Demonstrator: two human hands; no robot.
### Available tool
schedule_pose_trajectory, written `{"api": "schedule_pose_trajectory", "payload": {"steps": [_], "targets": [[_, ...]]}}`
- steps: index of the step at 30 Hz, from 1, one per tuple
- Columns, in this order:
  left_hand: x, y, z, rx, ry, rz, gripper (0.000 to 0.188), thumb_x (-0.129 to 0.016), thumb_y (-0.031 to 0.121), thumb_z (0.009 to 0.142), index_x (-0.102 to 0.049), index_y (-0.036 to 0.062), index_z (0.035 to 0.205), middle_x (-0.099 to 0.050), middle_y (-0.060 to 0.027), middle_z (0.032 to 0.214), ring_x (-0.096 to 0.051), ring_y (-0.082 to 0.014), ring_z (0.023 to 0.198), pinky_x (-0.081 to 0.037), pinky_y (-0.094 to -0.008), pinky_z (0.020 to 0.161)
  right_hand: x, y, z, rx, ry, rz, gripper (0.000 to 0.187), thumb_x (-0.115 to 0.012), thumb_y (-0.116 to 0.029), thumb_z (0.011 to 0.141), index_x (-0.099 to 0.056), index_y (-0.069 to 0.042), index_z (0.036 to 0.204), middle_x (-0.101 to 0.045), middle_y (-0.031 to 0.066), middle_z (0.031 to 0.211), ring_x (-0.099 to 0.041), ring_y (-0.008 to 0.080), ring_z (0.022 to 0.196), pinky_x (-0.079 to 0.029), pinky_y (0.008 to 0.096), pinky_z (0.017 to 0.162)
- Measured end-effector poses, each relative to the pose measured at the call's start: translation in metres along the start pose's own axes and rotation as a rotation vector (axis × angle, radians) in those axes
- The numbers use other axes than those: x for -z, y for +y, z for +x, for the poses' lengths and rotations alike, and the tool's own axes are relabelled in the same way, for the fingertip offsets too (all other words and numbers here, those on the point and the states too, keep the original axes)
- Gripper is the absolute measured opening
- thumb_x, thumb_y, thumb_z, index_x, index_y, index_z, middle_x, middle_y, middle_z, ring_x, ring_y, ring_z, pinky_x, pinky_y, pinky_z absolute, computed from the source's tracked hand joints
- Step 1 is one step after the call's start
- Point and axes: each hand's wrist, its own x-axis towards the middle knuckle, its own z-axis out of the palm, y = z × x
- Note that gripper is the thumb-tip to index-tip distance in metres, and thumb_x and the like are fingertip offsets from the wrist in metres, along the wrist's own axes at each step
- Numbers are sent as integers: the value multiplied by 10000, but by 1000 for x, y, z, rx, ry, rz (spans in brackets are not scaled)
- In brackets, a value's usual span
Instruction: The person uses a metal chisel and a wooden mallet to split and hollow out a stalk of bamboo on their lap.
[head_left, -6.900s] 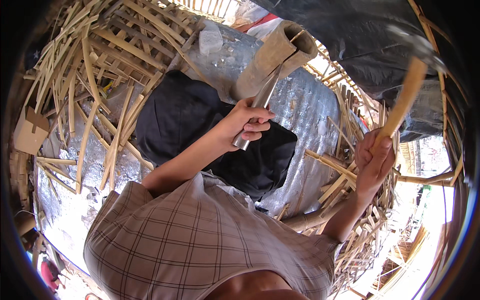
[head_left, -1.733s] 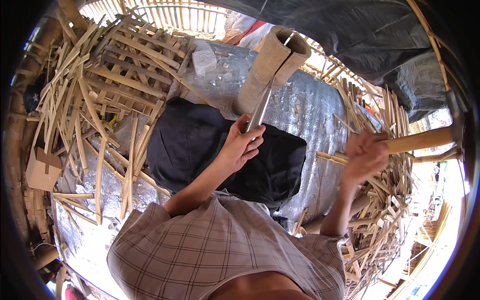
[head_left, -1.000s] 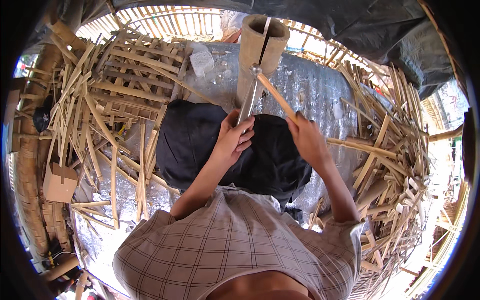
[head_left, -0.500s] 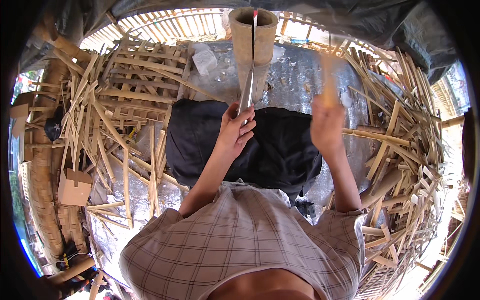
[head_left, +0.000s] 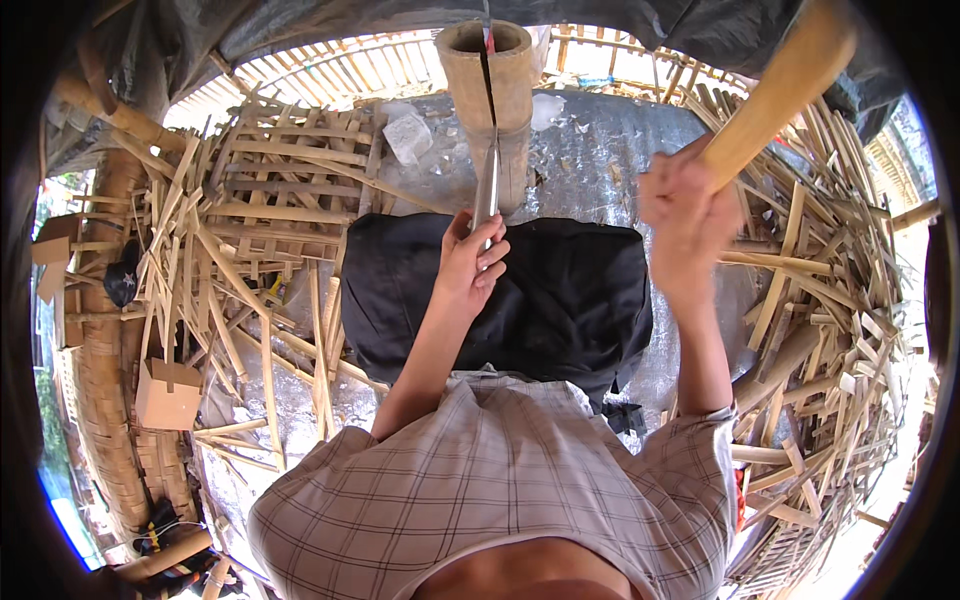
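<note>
A thick bamboo tube (head_left: 510, 95) stands upright ahead of me, with a dark split running down its near side. My left hand (head_left: 473, 262) is closed around the shiny metal handle of a long machete (head_left: 487, 190). The machete's narrow, edge-on form runs up to the split, and a thin strip of metal shows above the tube's rim. To the right, my right hand (head_left: 695, 215) is raised and closed on a pale wooden club (head_left: 785, 90). The club is apart from the tube and slightly blurred.
Black cloth (head_left: 500, 300) covers my lap. Bamboo strips (head_left: 800, 300) are heaped at the right, and more strips (head_left: 250, 270) lie at the left beside a slatted bamboo rack (head_left: 290, 165). A cardboard box (head_left: 168, 393) sits far left. A pale block (head_left: 408, 137) lies left of the tube.
My right hand has swung the club up and to the right, away from the tube. The left hand keeps its grip on the machete. The view has shifted slightly.
</note>
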Motion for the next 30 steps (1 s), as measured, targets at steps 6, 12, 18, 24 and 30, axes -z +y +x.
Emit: {"api": "schedule_pose_trajectory", "payload": {"steps": [6,12,18,24,30], "targets": [[5,-4,11,11,-41,18,200,-663,48,937,-487,104,1014,-517,-25,797,-392,-25,483,-249,-174,334,-27,78,-45,-241,-551,-269,251,-631,-179,977,-602,47,872,-598,281,708,-547,504,666,-449,526,605],[16,-2,2,6,1,28,149,-641,63,958,-500,85,1000,-508,-25,793,-383,-27,478,-244,-179,321,21,-27,22,-266,-393,-258,331,-602,-263,1016,-613,28,858,-524,145,587,-478,355,529,-374,445,522],[8,-7,6,17,-10,13,121,-631,66,966,-512,70,989,-507,-29,799,-371,-27,468,-244,-179,314,-14,34,-9,178,88,-266,299,-603,-258,1017,-615,19,906,-557,126,630,-525,315,513,-397,406,478],[17,-7,13,27,-28,15,196,-653,48,940,-472,100,996,-506,-20,791,-383,-24,482,-246,-174,334,-10,125,-102,-201,-680,-639,338,-588,-313,1000,-605,-1,872,-636,248,779,-643,450,739,-522,548,683],[19,-7,12,50,-10,20,179,-643,50,947,-481,94,1007,-507,-23,792,-389,-31,490,-254,-175,330,22,41,-57,-354,-613,-541,389,-556,-336,1025,-580,18,865,-612,256,726,-596,496,658,-478,530,593]]}}
